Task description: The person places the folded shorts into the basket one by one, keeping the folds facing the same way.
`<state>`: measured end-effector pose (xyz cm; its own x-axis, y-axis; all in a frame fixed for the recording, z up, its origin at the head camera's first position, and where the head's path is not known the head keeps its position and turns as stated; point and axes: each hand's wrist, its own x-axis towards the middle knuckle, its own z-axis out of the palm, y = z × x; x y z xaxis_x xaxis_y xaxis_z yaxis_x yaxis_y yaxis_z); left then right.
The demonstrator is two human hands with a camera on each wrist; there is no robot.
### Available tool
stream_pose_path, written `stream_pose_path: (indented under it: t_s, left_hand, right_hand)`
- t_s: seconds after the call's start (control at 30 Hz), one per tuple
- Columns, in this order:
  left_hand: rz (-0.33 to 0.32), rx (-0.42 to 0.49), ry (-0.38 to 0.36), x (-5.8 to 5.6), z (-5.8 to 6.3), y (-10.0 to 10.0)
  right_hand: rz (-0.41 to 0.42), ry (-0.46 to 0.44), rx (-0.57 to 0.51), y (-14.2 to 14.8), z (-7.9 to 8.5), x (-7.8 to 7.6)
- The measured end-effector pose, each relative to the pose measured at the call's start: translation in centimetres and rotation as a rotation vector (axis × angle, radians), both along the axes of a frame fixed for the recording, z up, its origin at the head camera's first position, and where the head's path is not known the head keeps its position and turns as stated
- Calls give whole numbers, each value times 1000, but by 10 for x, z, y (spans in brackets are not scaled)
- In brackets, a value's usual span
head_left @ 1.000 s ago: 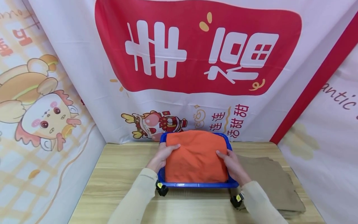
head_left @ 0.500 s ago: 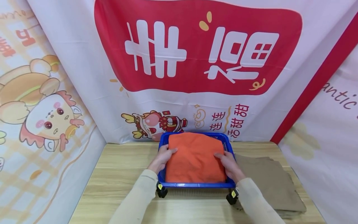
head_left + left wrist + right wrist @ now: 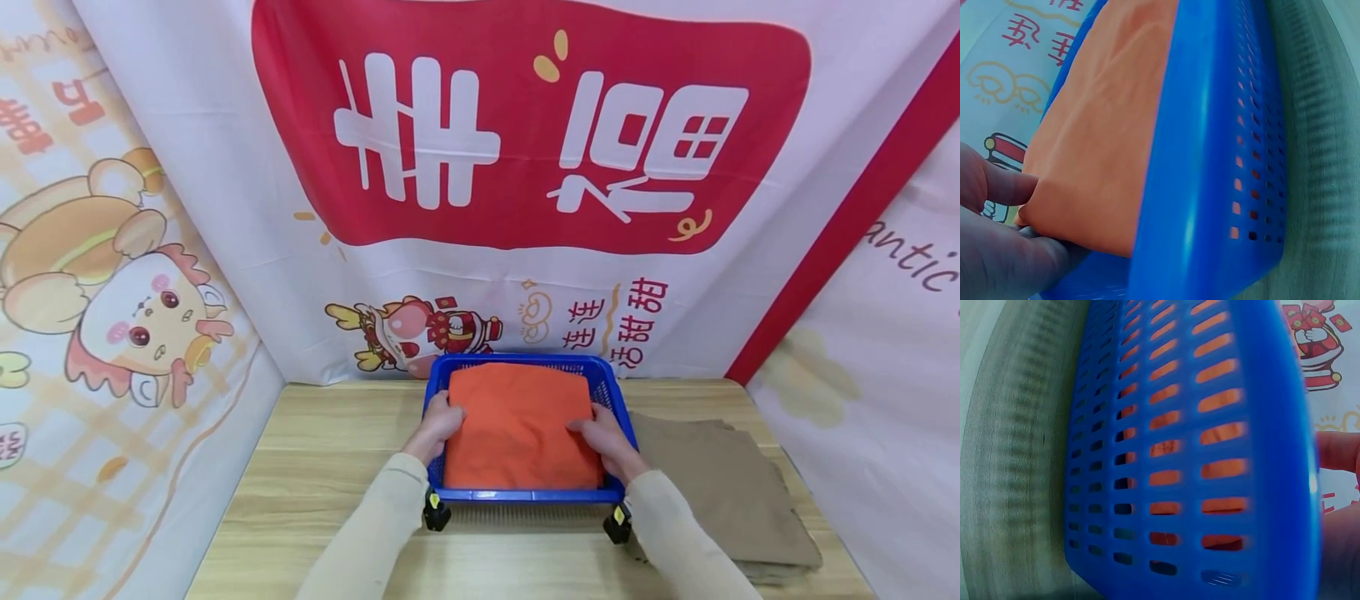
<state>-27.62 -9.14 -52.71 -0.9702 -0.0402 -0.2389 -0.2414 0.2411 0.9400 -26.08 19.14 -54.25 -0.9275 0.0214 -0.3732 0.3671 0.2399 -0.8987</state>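
Observation:
A folded orange cloth (image 3: pixel 521 429) lies inside a blue plastic basket (image 3: pixel 525 497) on the table. At the cloth's left side my left hand (image 3: pixel 437 425) pinches its edge; in the left wrist view that hand (image 3: pixel 997 250) has the thumb on top and fingers beneath the orange cloth (image 3: pixel 1100 137). On the opposite side my right hand (image 3: pixel 604 437) holds the cloth's right edge, thumb on top, its other fingers mostly hidden. The right wrist view shows mainly the basket's perforated wall (image 3: pixel 1222 403), with orange cloth behind the holes and part of the right hand (image 3: pixel 1342 544).
A stack of flat brown cloths (image 3: pixel 720 492) lies right of the basket, close to my right forearm. The wooden table (image 3: pixel 330 433) meets a printed white curtain (image 3: pixel 480 275) just behind the basket. Printed sheets hang left and right.
The orange cloth has come down lower into the basket, and more of the basket's back rim and right wall shows. Both hands have shifted slightly inward with it, the right one further left.

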Motion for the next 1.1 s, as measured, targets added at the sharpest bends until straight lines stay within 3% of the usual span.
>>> stream_pose_path:
  t_s: [0.27,0.37,0.5,0.63,0.73,0.83,0.93,1.1]
  left_hand:
    - [37,-85,8,2,1,5]
    - [31,-190,4,5,-1,7]
    - [-11,-411,101,8,-2,13]
    - [-113,-689,261,12,-3,19]
    - [-227,-895,345,17,-5,23]
    - [-367,-1059,377,21,-10,26]
    - [-485,-1157,372,24,-15,28]
    - [-566,-1235,330,27,-23,27]
  right_hand:
    - [19,38,244,-4,6,6]
    - [77,167,409,-8,9,8]
    - [201,381,608,-13,10,11]
    - [348,513,751,-16,7,14]
    - [421,525,831,-19,2,15]
    - [473,455,874,-21,-6,14]
    - [510,382,898,-22,-15,13]
    - [534,332,912,-22,-28,13]
